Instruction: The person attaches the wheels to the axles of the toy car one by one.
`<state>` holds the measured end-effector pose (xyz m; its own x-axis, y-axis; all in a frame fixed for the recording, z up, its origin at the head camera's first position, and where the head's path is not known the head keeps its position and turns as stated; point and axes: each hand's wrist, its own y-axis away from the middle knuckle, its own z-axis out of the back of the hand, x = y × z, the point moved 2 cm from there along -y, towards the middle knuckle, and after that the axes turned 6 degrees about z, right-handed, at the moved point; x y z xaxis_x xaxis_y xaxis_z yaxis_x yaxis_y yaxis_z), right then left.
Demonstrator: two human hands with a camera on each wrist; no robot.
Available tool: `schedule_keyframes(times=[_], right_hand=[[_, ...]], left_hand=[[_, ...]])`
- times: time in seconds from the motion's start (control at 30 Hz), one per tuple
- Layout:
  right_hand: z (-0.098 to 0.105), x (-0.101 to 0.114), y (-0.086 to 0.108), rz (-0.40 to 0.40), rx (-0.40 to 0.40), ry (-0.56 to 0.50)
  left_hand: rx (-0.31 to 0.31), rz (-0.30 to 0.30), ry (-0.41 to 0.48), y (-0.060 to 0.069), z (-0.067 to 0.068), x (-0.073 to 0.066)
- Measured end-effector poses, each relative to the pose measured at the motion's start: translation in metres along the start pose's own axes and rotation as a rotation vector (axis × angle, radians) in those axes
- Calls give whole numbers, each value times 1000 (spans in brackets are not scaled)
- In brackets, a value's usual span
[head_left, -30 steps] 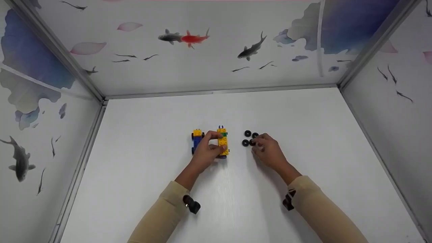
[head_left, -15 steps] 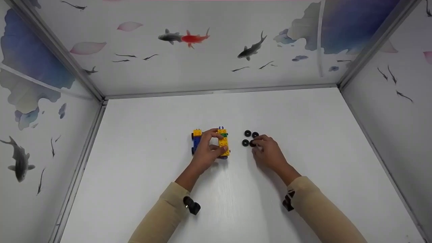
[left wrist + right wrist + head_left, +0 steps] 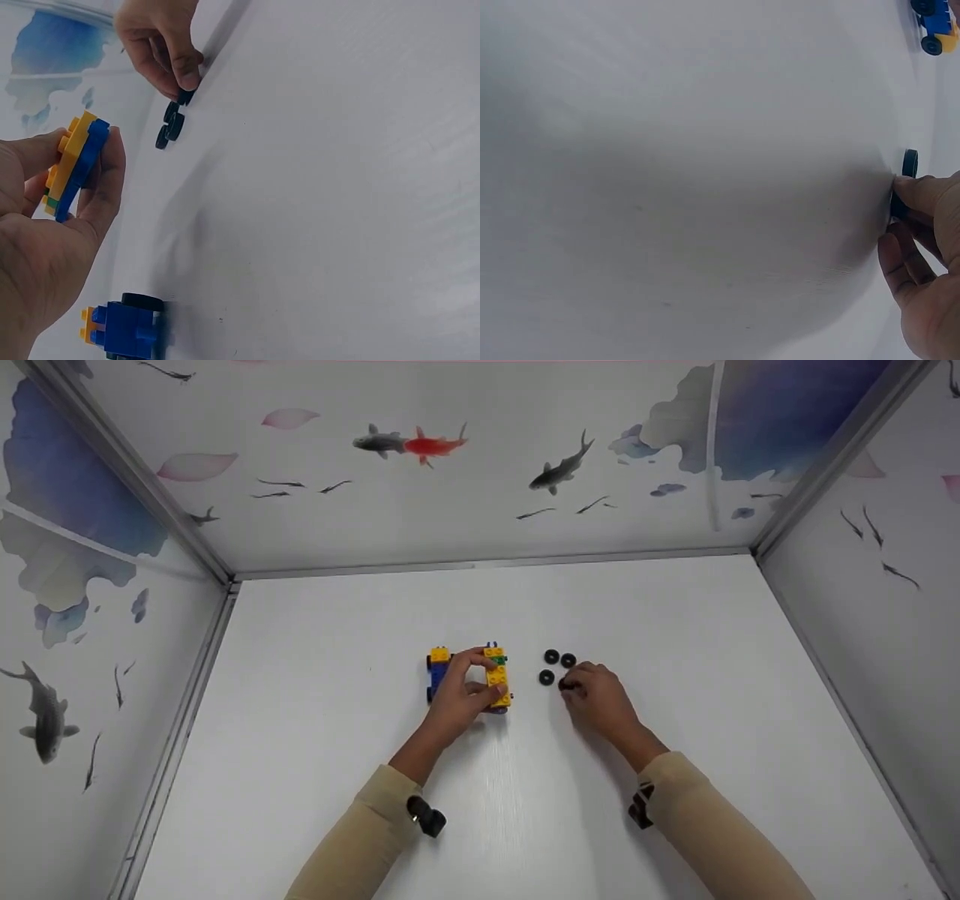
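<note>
Right hand (image 3: 598, 697) pinches a black wheel (image 3: 898, 206) narrowly, left hand (image 3: 459, 697) grips the brick car (image 3: 76, 161) wider, and steady pressure should help!

We note a white tabletop (image 3: 300, 697) bordered at the back by a grey metal rail (image 3: 495, 564); on the pale back wall (image 3: 442, 525) we log a red fish (image 3: 435, 446) touching a dark fish (image 3: 377, 442), pink petals (image 3: 197, 466) to their left, a blue-violet blot (image 3: 784, 424) at upper right; on the left wall (image 3: 150, 682) we see a larger grey fish (image 3: 46, 716); on the right wall (image 3: 862, 637), thin dark squiggles (image 3: 900, 576).
</note>
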<state>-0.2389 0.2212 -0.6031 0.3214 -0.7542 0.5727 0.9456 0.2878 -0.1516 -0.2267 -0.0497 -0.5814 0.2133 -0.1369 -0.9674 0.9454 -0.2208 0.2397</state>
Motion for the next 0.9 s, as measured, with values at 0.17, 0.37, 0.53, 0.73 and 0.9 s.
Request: schedule_keyframes(times=[0.17, 0.37, 0.53, 0.73, 0.9], right_hand=[[2, -1, 0, -18, 3, -24], [4, 0, 0, -34, -2, -88], [7, 9, -3, -7, -30, -158], [10, 28, -9, 36, -50, -233], [12, 42, -13, 36, -46, -261]], left_hand=[[17, -18, 16, 2, 0, 0], [27, -28, 34, 4, 1, 3], [34, -13, 58, 3, -1, 2], [59, -29, 74, 3, -4, 2], [56, -23, 53, 5, -7, -1]])
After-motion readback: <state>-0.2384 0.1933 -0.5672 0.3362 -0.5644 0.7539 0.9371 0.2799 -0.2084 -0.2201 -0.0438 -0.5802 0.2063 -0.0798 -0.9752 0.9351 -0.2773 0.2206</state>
